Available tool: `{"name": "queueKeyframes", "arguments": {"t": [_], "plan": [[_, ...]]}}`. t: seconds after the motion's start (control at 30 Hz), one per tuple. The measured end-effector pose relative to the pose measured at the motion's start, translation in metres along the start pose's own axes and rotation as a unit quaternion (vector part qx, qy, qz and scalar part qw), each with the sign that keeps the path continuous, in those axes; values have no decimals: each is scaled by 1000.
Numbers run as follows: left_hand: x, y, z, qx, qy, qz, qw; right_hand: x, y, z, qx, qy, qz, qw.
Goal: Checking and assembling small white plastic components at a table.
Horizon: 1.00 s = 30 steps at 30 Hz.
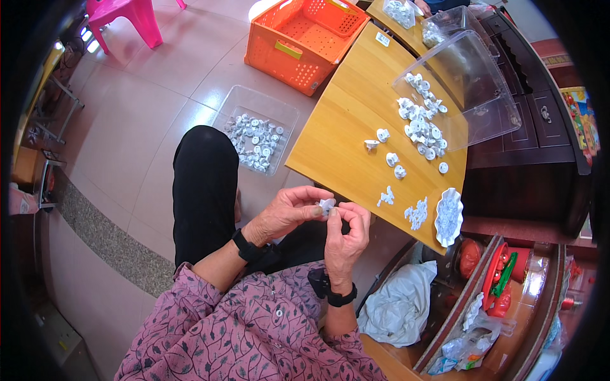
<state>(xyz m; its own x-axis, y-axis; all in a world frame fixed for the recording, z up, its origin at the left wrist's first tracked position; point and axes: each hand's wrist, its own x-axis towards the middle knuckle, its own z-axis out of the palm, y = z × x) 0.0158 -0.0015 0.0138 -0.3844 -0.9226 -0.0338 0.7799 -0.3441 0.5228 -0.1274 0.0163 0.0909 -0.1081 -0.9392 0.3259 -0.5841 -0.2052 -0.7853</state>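
Observation:
Just off the near edge of the wooden table, a small white round plastic part is held between my two hands. My left hand pinches it from the left. My right hand has thumb and forefinger closed at its right side; any tiny piece between them is hidden. Similar white parts lie heaped on the table, with several loose ones nearer me. Tiny pale pieces are spread by a white scalloped dish that holds more of them.
A clear plastic bin lies tipped on its side at the heap. On the floor, a clear tray contains many white parts, near an orange crate. An open drawer with bags sits at lower right. Someone's hand shows beyond the table.

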Motion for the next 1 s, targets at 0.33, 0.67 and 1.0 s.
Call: {"name": "queueKeyframes", "arguments": {"t": [0.33, 0.67, 1.0], "plan": [[1, -1, -2, 46, -1, 10, 999, -1, -1, 2, -30, -1, -34, 999], [0, 1, -4, 94, -11, 28, 995, 2, 0, 0, -13, -43, -26, 999], [0, -1, -4, 67, 8, 9, 998, 3, 4, -5, -7, -53, -16, 998]]}}
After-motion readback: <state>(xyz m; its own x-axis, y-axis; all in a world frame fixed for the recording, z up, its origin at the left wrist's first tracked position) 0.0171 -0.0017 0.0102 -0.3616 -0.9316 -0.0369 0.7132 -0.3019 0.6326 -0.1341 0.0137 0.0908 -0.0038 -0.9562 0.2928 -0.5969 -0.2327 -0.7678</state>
